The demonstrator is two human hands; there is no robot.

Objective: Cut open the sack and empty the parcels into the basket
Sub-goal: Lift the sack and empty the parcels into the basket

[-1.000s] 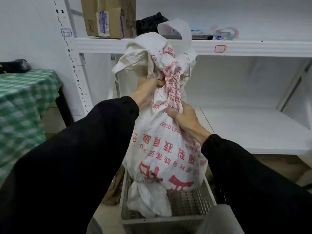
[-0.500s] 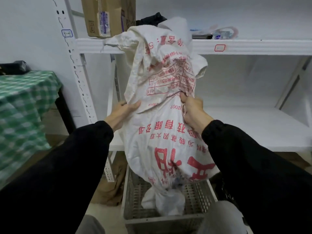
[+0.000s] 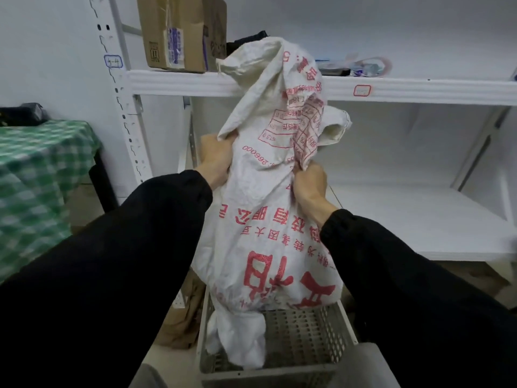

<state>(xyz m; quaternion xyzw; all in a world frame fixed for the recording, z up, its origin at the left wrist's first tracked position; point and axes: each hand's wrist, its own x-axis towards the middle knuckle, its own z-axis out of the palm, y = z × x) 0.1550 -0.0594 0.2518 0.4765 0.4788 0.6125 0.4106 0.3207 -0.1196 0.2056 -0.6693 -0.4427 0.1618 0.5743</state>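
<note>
A white woven sack (image 3: 263,214) with red printing hangs upside down in front of me, its bunched neck (image 3: 240,340) reaching down into a grey perforated plastic basket (image 3: 305,334) on the floor. My left hand (image 3: 214,161) grips the sack's left side high up. My right hand (image 3: 309,183) clutches a fold of its right side. The sack's slack upper end flops above both hands. No parcel shows; the sack's bulge hides its contents.
White metal shelving (image 3: 419,89) stands right behind the sack, with a cardboard box (image 3: 179,32) and small items on its upper board. A table with a green checked cloth (image 3: 36,175) is at the left. A brown paper bag (image 3: 181,317) lies beside the basket.
Both hands have shifted from the sack's bunched upper end to its two sides, the left moving out to the left. The slack top has opened out and flopped, and the sack hangs lower over the basket.
</note>
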